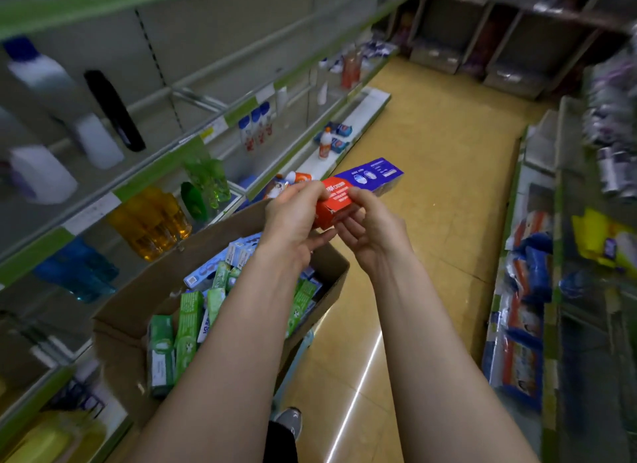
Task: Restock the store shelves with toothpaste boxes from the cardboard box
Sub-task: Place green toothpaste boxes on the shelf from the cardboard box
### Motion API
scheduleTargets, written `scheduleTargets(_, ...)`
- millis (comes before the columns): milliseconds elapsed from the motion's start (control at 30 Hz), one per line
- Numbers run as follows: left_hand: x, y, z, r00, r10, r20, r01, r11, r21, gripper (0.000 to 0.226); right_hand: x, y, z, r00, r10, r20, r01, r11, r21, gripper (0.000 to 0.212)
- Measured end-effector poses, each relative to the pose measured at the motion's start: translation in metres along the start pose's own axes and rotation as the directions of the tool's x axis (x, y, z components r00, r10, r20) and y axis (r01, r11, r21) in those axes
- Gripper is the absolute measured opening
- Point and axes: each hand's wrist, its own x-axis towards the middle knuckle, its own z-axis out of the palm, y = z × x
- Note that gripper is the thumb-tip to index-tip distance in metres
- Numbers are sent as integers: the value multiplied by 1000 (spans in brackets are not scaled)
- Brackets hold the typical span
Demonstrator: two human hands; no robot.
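Observation:
A long toothpaste box, red at the near end and blue-purple at the far end, is held up above the aisle floor. My left hand grips its red end from the left, and my right hand pinches the same end from the right. Below my left forearm stands an open cardboard box holding several green and light-blue toothpaste boxes. The store shelves run along the left, with green edge strips.
The left shelves hold white, yellow, green and blue bottles. More bottles and packets lie on the low shelf further down. Packaged goods fill the right-hand shelving. A tan floor aisle runs between them. A shoe shows below.

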Motion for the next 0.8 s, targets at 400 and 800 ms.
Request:
scheduleTargets(400,-89,19,55,963,102,249,-73,990,-122,16,-88,-53,-60,957,-291,-4,284,929,236,15)
scheduleTargets(800,-144,22,92,808,6,590,45,997,-71,17,-162,-59,-97,805,-505,-312,588,751,301,37)
